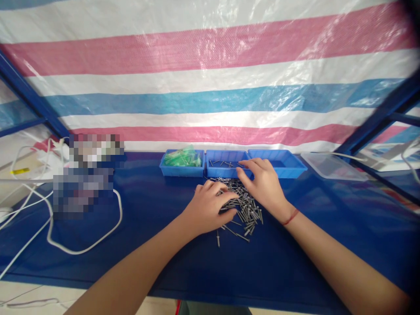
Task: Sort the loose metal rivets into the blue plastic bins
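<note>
A loose pile of thin metal blind rivets [251, 212] lies on the blue table. My left hand [210, 208] rests over the pile's left side, thumb and index finger apart, with rivets showing between them. The undersides of its other fingers are hidden. At the front right of the middle blue bin [223, 173], my right hand [264, 181] reaches over the rim with its fingers apart and bent. A few rivets lie inside that bin, one close to my right fingertips. No rivet shows clearly in either grasp.
Left of the middle bin stands a blue bin [164, 170] with green plastic packets [183, 156]. Another blue bin [292, 171] is at the right, beside a clear plastic lid [334, 168]. White cables [120, 210] and blurred-out items occupy the left. Striped sheeting [203, 100] hangs behind.
</note>
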Available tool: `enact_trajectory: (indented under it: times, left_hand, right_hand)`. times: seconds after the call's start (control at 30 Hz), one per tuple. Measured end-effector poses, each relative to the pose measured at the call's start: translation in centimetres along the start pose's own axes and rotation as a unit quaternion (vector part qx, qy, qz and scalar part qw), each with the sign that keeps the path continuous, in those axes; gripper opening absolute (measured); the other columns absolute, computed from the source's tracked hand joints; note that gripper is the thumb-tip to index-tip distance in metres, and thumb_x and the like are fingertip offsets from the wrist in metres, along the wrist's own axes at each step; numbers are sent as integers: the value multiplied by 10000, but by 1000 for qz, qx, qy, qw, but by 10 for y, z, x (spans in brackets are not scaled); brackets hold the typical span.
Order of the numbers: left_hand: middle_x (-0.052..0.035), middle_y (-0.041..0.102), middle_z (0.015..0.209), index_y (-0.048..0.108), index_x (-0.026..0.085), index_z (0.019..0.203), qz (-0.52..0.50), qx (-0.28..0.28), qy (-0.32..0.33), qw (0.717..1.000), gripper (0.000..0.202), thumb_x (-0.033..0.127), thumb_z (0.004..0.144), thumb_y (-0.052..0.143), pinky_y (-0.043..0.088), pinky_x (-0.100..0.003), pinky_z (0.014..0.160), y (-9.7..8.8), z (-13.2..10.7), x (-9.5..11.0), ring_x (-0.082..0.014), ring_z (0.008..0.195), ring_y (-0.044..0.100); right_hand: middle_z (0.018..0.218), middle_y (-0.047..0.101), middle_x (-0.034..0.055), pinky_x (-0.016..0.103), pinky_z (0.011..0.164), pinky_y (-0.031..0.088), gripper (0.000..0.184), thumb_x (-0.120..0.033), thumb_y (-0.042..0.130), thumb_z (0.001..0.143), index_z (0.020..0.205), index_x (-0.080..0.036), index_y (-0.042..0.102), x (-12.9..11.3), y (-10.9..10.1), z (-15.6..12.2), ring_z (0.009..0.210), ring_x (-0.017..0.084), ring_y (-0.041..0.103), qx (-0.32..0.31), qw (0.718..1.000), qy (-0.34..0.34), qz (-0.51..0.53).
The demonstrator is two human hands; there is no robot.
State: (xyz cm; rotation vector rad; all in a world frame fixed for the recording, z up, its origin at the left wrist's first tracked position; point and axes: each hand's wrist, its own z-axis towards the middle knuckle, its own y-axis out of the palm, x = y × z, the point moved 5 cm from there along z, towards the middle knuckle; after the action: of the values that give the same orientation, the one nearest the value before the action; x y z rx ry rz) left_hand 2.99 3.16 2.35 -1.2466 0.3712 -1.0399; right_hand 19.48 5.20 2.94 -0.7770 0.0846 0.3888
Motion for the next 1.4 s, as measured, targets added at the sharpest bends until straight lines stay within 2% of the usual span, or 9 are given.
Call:
enact_trajectory:
  times: [0.17, 0.27, 0.47, 0.6, 0.77, 0.9, 1.03, 1.27, 1.4]
  left_hand:
    - [-12, 600, 1095, 670, 292, 1008, 54, -47, 62, 996, 219, 431, 881, 558, 305, -366, 783, 12, -1, 6, -230, 1026, 467]
    - [-3, 616, 1036, 678, 258, 906, 68, -56, 65, 994, 210, 376, 926, 505, 288, -355, 763, 15, 1, 7, -205, 994, 475]
    - [-23, 618, 1029, 629, 205, 883, 81, -43, 55, 994, 228, 340, 952, 459, 297, -345, 760, 13, 2, 9, -197, 966, 489]
    - [-37, 631, 975, 592, 187, 911, 43, 0, -11, 999, 236, 309, 973, 400, 326, -335, 767, 2, 5, 1, -191, 916, 520]
    - [-29, 636, 903, 559, 180, 932, -134, 84, -116, 981, 186, 277, 962, 403, 396, -272, 737, -7, 6, -17, -157, 826, 572]
    - [-6, 630, 850, 561, 188, 920, -202, 99, -151, 963, 182, 296, 951, 418, 419, -246, 696, -2, 5, -19, -139, 759, 577]
    - [2, 630, 841, 561, 196, 922, -220, 106, -148, 958, 156, 309, 933, 453, 434, -239, 695, 1, 3, -15, -136, 755, 581]
    - [-15, 649, 849, 595, 185, 948, -186, 93, -117, 971, 147, 274, 918, 481, 428, -255, 721, 1, 5, -10, -152, 774, 586]
    - [-4, 651, 762, 637, 182, 864, -166, 68, -104, 978, 203, 279, 926, 469, 414, -257, 697, 1, 8, -10, -150, 725, 584]
  right_hand:
    - [960, 668, 88, 402, 820, 453, 215, -279, 509, 893, 1009, -166, 651, -11, -8, -5, 872, 245, 570, -11, 999, -15, 40]
    - [956, 664, 81, 398, 822, 457, 198, -270, 516, 887, 994, -172, 651, -14, -9, -7, 892, 245, 573, -21, 998, -20, 59]
    - [913, 664, 67, 396, 827, 450, 158, -255, 522, 881, 921, -181, 655, -20, -16, -9, 884, 236, 584, -34, 995, -27, 95]
    - [851, 670, 45, 363, 810, 446, 246, -271, 440, 934, 818, -195, 644, -26, -21, -11, 842, 205, 601, -75, 979, 9, 188]
    - [776, 651, 23, 296, 659, 456, 277, -388, 473, 925, 828, -199, 651, -30, -12, -18, 717, 169, 588, -136, 938, 108, 300]
    - [761, 647, 17, 287, 609, 460, 240, -407, 547, 878, 826, -200, 658, -31, -5, -22, 655, 156, 570, -129, 915, 154, 351]
    - [789, 661, 31, 300, 618, 483, 225, -407, 577, 860, 840, -198, 656, -29, -2, -24, 675, 167, 585, -107, 899, 167, 391]
    - [777, 643, 27, 296, 614, 465, 161, -340, 569, 869, 845, -204, 653, -33, -5, -25, 676, 162, 566, -103, 915, 136, 366]
    - [745, 622, 17, 281, 572, 431, 143, -306, 553, 877, 846, -208, 652, -38, -11, -22, 639, 147, 535, -100, 931, 99, 336]
